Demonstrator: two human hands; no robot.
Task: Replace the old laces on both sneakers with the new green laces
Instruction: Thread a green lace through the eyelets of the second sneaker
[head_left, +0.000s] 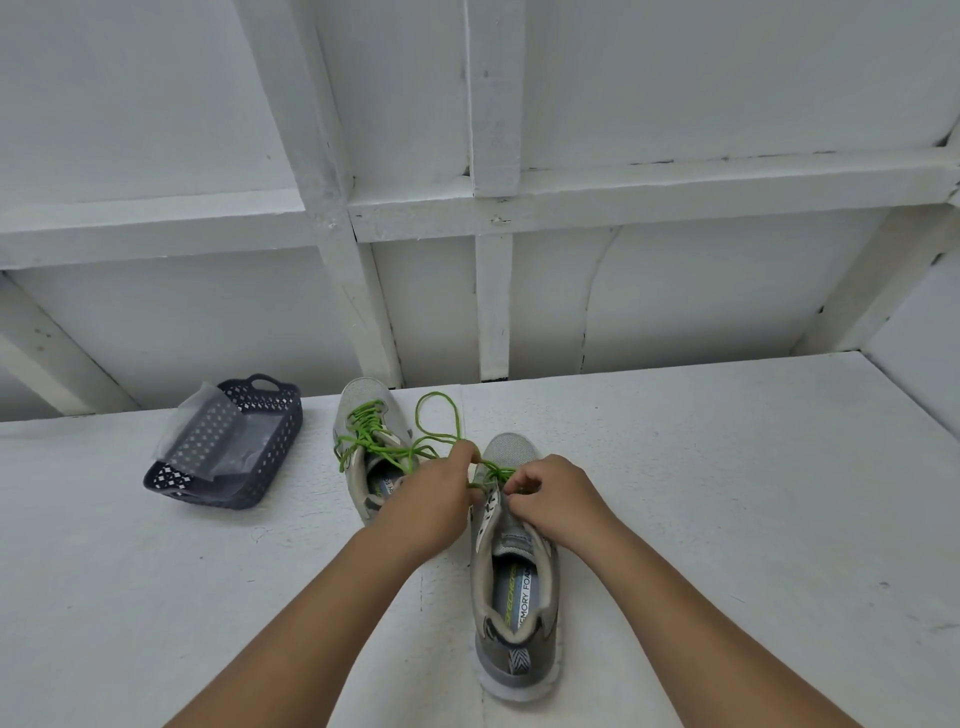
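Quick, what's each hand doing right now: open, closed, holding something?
Left hand: closed, pinching the green lace over the near sneaker.
Right hand: fingers curled, pinching the same lace at the eyelets.

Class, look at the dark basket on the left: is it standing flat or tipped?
Tipped. The basket leans with its far handle end raised and its near end low on the white surface; clear plastic hangs over its rim.
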